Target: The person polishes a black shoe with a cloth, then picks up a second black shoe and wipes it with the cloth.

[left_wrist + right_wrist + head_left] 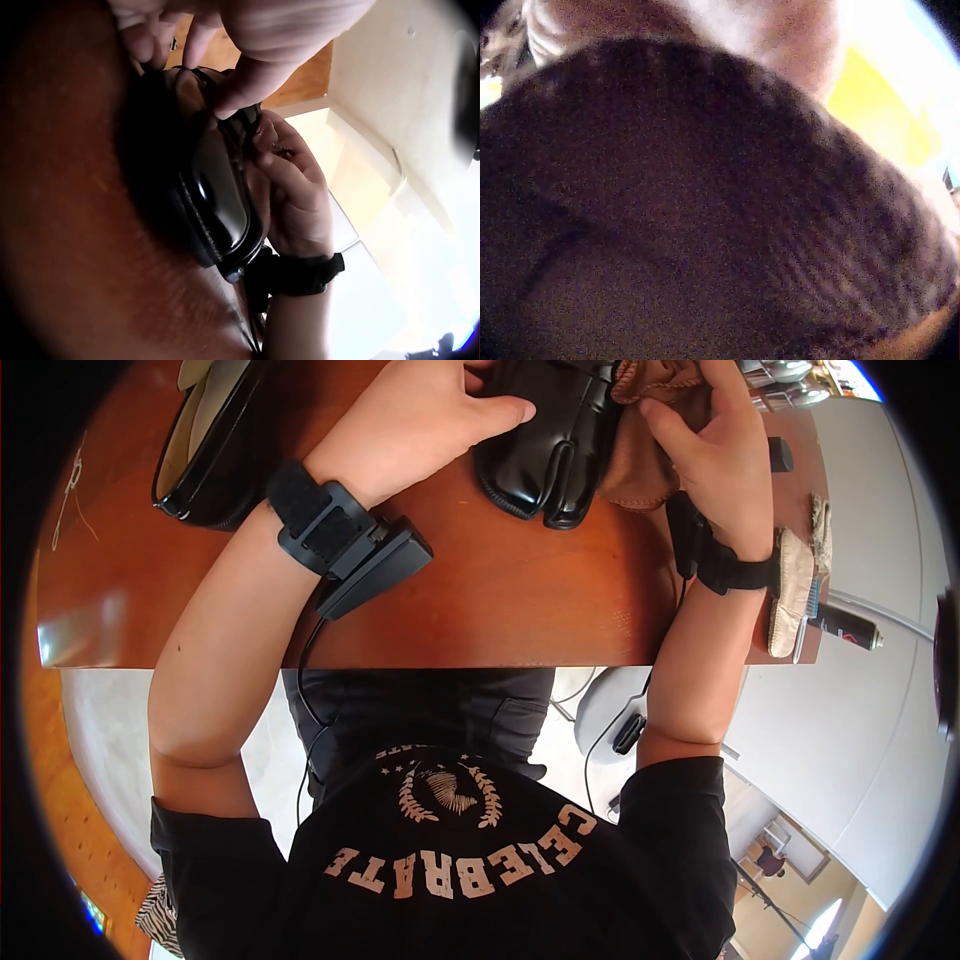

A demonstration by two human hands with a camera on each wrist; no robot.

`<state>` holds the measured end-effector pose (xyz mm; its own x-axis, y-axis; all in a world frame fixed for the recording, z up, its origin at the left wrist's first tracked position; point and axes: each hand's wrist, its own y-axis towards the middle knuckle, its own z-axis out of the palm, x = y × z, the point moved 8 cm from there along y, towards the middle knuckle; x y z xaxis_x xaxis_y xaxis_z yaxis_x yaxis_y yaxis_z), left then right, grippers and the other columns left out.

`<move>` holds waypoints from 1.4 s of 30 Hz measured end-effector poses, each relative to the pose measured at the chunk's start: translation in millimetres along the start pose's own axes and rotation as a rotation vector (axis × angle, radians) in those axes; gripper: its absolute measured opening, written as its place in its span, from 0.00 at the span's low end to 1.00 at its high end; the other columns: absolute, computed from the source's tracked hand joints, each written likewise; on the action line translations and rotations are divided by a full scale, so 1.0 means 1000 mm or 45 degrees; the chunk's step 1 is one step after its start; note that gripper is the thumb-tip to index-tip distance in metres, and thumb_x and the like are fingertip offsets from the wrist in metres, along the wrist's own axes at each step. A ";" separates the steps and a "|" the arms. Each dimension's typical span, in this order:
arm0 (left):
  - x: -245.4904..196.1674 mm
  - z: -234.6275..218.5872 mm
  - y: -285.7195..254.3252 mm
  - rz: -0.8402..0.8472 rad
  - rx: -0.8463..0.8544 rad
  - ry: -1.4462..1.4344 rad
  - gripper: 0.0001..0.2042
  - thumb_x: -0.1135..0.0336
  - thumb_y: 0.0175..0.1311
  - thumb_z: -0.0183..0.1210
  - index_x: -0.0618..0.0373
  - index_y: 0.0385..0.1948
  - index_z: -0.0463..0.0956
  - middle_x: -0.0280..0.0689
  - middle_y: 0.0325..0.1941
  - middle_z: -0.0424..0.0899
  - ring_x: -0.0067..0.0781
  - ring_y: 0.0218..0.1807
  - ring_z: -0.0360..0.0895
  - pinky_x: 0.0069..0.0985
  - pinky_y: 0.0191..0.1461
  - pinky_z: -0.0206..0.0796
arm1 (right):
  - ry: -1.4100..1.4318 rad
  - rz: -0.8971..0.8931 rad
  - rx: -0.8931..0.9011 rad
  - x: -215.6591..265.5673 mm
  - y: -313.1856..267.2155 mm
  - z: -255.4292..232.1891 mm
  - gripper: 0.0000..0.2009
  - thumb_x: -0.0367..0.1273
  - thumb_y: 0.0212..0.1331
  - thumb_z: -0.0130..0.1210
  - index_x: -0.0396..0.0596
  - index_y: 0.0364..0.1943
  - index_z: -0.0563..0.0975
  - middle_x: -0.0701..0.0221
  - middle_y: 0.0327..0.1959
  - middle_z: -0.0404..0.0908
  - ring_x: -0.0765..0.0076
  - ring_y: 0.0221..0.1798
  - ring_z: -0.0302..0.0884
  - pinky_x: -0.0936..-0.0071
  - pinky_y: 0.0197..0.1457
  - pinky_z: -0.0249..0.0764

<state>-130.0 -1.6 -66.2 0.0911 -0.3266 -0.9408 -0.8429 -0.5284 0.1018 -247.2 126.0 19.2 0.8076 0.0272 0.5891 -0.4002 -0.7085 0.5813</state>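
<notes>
A glossy black split-toe shoe [545, 435] lies at the top middle of the head view, toe toward the person. My left hand [425, 435] grips it farther back; in the left wrist view the thumb [244, 90] presses on its upper and the fingers reach round the far side. On the shoe's right, my right hand [725, 460] holds a brown cloth [640, 475] with a stitched edge, bunched against the shoe. The right fingertips are partly hidden by the cloth, which fills most of the right wrist view as a dark fold [705, 187].
Another black shoe [225, 465] with a pale lining stands at the left on the wooden table [480, 610]. Along the right edge lie a beige pad-like item [790, 595] and a black spray can [850, 628]. A loose string [72, 490] lies far left. Cables trail from both wrists.
</notes>
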 end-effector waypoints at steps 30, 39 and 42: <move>-0.032 0.004 -0.017 -0.007 0.102 0.039 0.30 0.67 0.61 0.70 0.71 0.59 0.64 0.53 0.51 0.80 0.39 0.53 0.81 0.31 0.57 0.75 | 0.253 0.608 0.645 -0.026 -0.013 0.013 0.15 0.20 0.53 0.68 0.43 0.38 0.72 0.72 0.34 0.81 0.82 0.36 0.75 0.81 0.40 0.72; -0.035 0.006 -0.021 0.070 0.017 0.205 0.28 0.65 0.64 0.68 0.71 0.59 0.64 0.54 0.51 0.80 0.42 0.53 0.81 0.32 0.58 0.74 | 0.423 0.418 0.550 -0.025 -0.018 0.010 0.11 0.21 0.61 0.66 0.38 0.40 0.74 0.66 0.36 0.85 0.75 0.37 0.85 0.81 0.41 0.80; -0.029 0.001 -0.017 0.033 0.069 0.115 0.29 0.65 0.64 0.68 0.71 0.59 0.64 0.55 0.52 0.80 0.43 0.54 0.81 0.32 0.58 0.74 | 0.428 0.470 0.616 -0.024 -0.021 0.013 0.09 0.20 0.61 0.65 0.38 0.39 0.74 0.65 0.35 0.85 0.73 0.35 0.86 0.80 0.39 0.81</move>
<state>-118.8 18.1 -41.4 0.1145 -0.4104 -0.9047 -0.8727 -0.4767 0.1058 -252.6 130.9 -13.8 0.4462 -0.1145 0.8876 -0.3216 -0.9460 0.0396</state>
